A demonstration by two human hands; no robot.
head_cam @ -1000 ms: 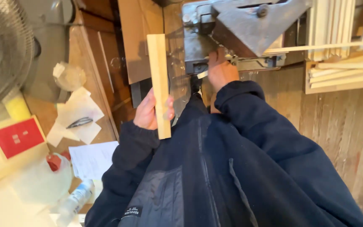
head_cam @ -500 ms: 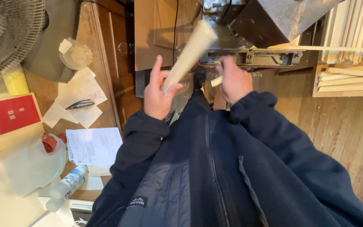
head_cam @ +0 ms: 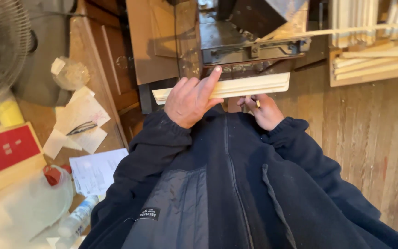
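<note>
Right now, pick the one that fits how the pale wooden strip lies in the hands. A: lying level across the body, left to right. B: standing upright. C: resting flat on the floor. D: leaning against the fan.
A: the wooden strip runs sideways in front of the jacket, with the left hand over it and the right hand beneath.

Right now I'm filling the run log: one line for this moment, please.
left hand: grips wood moulding strip, held level | right hand: under strip | ahead: metal machine | floor: wood planks
</note>
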